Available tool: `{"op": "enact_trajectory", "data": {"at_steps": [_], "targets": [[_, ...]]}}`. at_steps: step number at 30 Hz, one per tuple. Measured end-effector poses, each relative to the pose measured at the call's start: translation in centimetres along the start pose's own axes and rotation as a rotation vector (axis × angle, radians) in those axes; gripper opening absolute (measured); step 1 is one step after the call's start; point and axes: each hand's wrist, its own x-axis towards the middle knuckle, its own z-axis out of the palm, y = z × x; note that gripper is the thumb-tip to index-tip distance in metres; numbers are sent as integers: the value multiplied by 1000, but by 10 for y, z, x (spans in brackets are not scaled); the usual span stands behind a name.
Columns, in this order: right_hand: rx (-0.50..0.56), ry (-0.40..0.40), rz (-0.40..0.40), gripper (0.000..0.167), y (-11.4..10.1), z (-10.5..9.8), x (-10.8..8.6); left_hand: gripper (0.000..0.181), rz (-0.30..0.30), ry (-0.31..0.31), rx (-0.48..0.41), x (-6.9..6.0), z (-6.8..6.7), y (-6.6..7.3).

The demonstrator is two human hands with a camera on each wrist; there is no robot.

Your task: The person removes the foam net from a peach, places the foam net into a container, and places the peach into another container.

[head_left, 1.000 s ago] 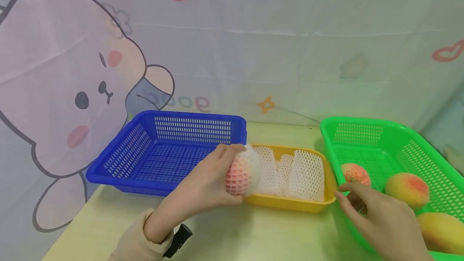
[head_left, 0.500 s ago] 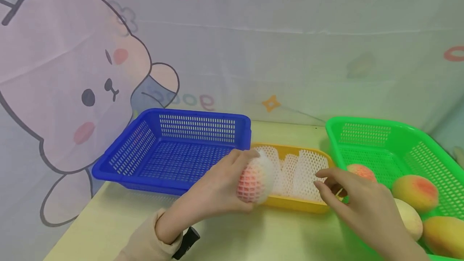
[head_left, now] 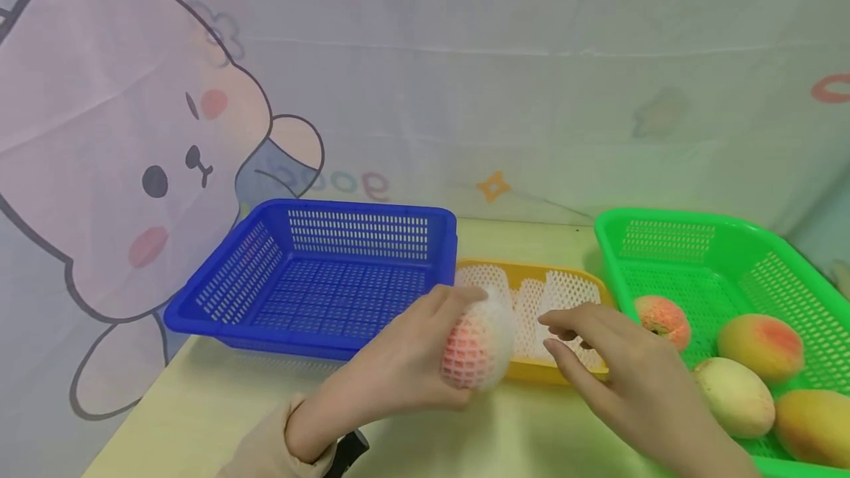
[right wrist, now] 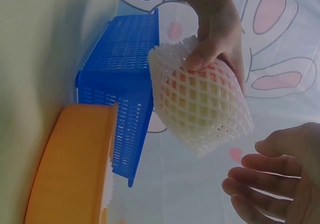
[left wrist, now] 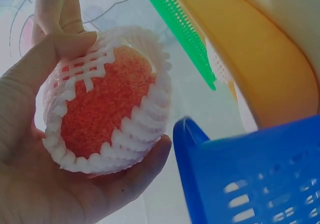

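My left hand (head_left: 412, 360) grips a reddish peach (left wrist: 107, 101) in a white foam net sleeve (right wrist: 200, 106), above the table in front of the yellow tray (head_left: 531, 369). In the left wrist view the thumb lies on the sleeve's top and the fingers curl round its underside; red skin shows through the sleeve's opening. My right hand (head_left: 631, 375) hovers to the right of the peach, fingers loosely bent and apart from it, holding nothing. Several flat foam net sleeves (head_left: 572, 297) lie in the yellow tray, partly hidden behind both hands.
At the left stands a blue basket (head_left: 312, 204) with slotted sides, touching or close to the tray. A green basket (head_left: 664, 215) at the right holds several fruits, among them a red one (head_left: 664, 321) and a pale one (head_left: 733, 397). A printed curtain (head_left: 505, 94) hangs behind.
My right hand has moved left, from the green basket's rim to in front of the yellow tray, closer to the peach. My left hand has shifted slightly right and down with the sleeved peach.
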Motion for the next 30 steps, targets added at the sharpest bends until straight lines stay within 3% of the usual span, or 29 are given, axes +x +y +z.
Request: {"op": "enact_trajectory", "data": {"at_steps": [7, 11, 15, 21, 24, 30], "targets": [[25, -36, -74, 19, 0, 1, 2, 96, 36, -30, 2, 0, 10, 2], [53, -38, -127, 34, 2, 3, 3, 96, 58, -40, 3, 1, 15, 3], [67, -47, -142, 38, 4, 5, 3, 96, 75, -40, 17, 1, 17, 3], [79, -68, -138, 26, 7, 7, 2, 97, 72, -44, 8, 2, 19, 4], [74, -56, -153, 29, 8, 9, 1, 99, 66, -50, -3, 3, 20, 4], [145, 10, -302, 35, 7, 13, 5, 105, 34, -37, -28, 5, 17, 2]]}}
